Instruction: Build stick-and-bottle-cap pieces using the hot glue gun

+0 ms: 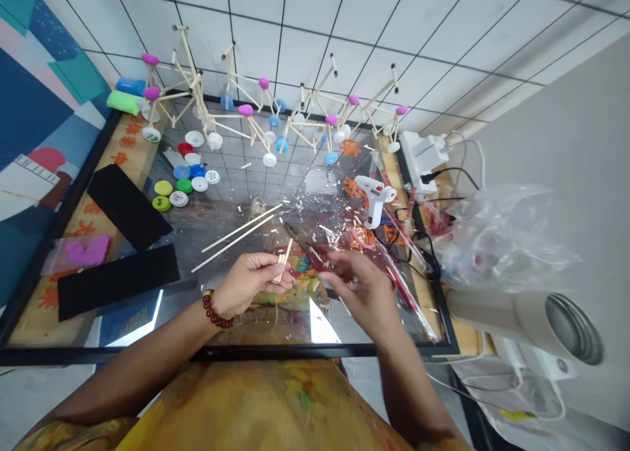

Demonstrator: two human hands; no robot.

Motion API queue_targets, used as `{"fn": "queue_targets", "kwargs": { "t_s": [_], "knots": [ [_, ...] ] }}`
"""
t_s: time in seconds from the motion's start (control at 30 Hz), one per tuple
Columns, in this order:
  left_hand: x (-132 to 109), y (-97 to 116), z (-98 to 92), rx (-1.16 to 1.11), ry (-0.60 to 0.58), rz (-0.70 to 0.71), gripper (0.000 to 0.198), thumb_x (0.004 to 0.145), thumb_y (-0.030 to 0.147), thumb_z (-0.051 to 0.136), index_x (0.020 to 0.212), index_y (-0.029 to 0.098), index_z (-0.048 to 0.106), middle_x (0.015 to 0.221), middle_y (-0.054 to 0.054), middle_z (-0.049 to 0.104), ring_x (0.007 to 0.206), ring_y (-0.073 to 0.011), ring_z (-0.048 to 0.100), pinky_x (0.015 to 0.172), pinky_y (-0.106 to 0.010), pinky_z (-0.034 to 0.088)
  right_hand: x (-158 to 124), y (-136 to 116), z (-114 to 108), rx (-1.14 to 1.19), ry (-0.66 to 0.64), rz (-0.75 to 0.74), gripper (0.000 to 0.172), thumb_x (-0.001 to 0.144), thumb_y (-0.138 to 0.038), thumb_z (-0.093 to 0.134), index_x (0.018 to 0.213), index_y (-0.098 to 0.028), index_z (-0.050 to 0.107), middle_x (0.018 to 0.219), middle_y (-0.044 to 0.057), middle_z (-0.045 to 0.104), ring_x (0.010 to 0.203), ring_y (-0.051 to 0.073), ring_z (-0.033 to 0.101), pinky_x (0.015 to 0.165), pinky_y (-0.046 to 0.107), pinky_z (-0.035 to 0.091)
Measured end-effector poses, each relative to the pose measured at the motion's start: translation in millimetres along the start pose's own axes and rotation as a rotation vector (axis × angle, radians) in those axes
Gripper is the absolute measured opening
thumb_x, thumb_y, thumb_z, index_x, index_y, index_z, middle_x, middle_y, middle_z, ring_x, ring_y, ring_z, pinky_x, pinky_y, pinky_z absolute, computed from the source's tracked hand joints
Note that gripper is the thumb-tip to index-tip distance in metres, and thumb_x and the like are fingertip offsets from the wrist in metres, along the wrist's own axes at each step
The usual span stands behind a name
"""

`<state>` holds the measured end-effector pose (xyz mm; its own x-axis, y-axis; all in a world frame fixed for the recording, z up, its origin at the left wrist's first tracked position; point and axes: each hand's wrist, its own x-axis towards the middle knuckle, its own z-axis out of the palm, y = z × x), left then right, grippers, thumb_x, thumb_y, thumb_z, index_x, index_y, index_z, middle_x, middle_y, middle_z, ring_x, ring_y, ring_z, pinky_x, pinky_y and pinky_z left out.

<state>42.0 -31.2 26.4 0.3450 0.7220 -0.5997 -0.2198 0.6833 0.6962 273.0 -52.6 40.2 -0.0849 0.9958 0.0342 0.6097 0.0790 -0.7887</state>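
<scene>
Both forearms come in from the near edge of the worktop [231,195] and meet over its middle. The left hand [246,281], with a bead bracelet [214,312] at the wrist, is palm-up with its fingers curled shut, pinching a few short sticks [284,260] between thumb and fingertips. The right hand [355,285] is blurred; it lies palm-down, closed around the red handles of the pliers [301,239].

The short sticks are pale, thin wood, held together as a small bundle. Their long axis is almost upright in the picture, leaning a little to the right, with the free ends pointing away from the person. The dark pliers nose points up and to the left, just beside the stick tips.

Two long sticks [236,234] lie flat beyond the left hand, and a white glue gun [375,198] stands further right.
</scene>
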Motion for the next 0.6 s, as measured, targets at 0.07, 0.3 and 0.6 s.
{"fn": "queue_targets", "kwargs": {
  "t_s": [0.07, 0.3, 0.6],
  "knots": [
    [0, 1, -1.1, -0.019, 0.020, 0.008, 0.040, 0.064, 0.043, 0.085, 0.086, 0.012, 0.073, 0.073, -0.007, 0.074, 0.069, -0.0172, 0.071, 0.067, -0.029, 0.059, -18, 23, -32, -0.308, 0.033, 0.024, 0.023, 0.087, -0.039, 0.063, 0.102, -0.021, 0.066, 0.097, 0.009, 0.067, 0.082, 0.022, 0.064, 0.073, 0.035, 0.052],
    [1, -1, -1.4, -0.035, 0.012, 0.025, 0.044, 0.063, 0.042, 0.085, 0.093, 0.013, 0.072, 0.074, -0.007, 0.074, 0.072, -0.0164, 0.071, 0.071, -0.028, 0.059, -42, 80, -55, -0.679, -0.062, 0.044, 0.034, 0.089, -0.034, 0.052, 0.114, -0.015, 0.063, 0.106, 0.016, 0.067, 0.095, 0.029, 0.067, 0.082, 0.042, 0.054],
    [2, -1, -0.1, -0.056, -0.018, 0.060, 0.037, 0.067, 0.042, 0.083, 0.085, 0.013, 0.068, 0.077, -0.007, 0.074, 0.075, -0.0168, 0.071, 0.072, -0.029, 0.059, -49, 55, -87, -0.292, -0.261, 0.281, 0.028, 0.085, -0.042, 0.055, 0.103, -0.022, 0.063, 0.079, 0.004, 0.068, 0.064, 0.018, 0.063, 0.057, 0.029, 0.048]
  ]
}}
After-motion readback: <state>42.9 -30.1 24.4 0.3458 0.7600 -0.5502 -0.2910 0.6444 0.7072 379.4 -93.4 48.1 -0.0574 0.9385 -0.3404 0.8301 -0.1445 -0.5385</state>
